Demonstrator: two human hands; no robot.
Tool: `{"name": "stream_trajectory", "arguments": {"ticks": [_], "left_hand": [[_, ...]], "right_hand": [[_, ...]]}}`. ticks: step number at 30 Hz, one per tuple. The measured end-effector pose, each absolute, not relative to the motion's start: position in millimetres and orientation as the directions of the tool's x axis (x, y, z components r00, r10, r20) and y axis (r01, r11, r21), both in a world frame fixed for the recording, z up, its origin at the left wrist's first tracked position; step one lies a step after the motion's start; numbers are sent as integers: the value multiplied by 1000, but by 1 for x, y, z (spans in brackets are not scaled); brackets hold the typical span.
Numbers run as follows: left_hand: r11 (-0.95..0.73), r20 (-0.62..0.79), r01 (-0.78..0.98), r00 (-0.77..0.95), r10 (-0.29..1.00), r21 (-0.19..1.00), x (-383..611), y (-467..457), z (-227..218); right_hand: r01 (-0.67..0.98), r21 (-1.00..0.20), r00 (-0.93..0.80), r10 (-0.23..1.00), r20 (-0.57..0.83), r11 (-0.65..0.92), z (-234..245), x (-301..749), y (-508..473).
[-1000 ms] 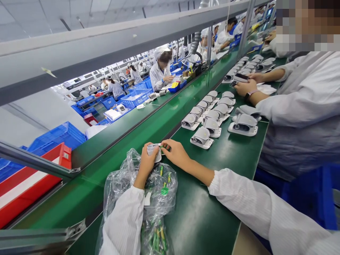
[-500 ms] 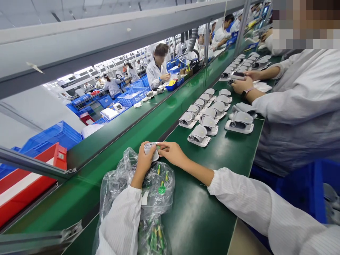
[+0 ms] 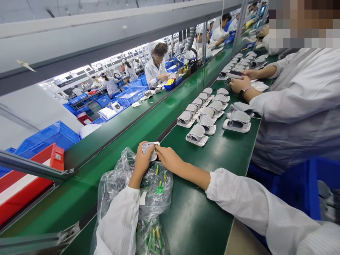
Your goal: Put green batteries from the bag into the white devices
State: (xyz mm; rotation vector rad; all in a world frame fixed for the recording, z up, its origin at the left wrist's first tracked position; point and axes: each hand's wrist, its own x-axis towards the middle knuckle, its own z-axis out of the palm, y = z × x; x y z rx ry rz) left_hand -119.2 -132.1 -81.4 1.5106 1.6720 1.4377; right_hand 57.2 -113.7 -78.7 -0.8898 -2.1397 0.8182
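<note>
My left hand (image 3: 142, 163) is closed around a small white-grey device (image 3: 150, 149), held just above a clear plastic bag (image 3: 148, 198) full of green batteries. The fingers of my right hand (image 3: 168, 158) pinch at the right side of that same device, where a bit of green shows. Both wrists rest over the bag and the green mat (image 3: 202, 212). Beyond my hands lie several grey cuffed devices on white bases (image 3: 196, 134) in rows.
A co-worker in a white coat (image 3: 300, 102) stands at my right, hands (image 3: 240, 85) on a dark device. A green conveyor belt (image 3: 148, 117) runs along the left under a metal rail. Red (image 3: 29, 180) and blue bins (image 3: 47, 136) sit far left; other workers sit beyond.
My hands and the device stay together over the bag; my right fingers have shifted slightly along the device's side. The view has drifted a little.
</note>
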Motion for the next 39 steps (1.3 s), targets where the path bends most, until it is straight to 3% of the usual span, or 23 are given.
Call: {"name": "stream_trajectory", "arguments": {"ticks": [12,17,23,31,35,39], "left_hand": [[-109,244,445,-258,935,889,-120,-134,-70],[-156,310,463,-278,909,873,-124,-134,-69],[-205,316,322,-345,884,924,-129,-132,-73],[-215,313,335,-272,910,917,-123,-137,-65],[-234,335,373,-234,913,898,-117,-140,-68],[-209,313,402,-213,925,892,-114,-138,-78]], "right_hand": [[371,-702,-488,770,411,609,-91,59,-104],[298,-782,-472,797,377,547,-97,53,-98],[74,-891,-425,823,378,448,-96,45,-98],[154,-897,-390,860,330,414,-95,45,-100],[201,-834,-324,838,438,514,-99,49,-88],[64,-730,-284,713,640,681,-97,55,-76]]}}
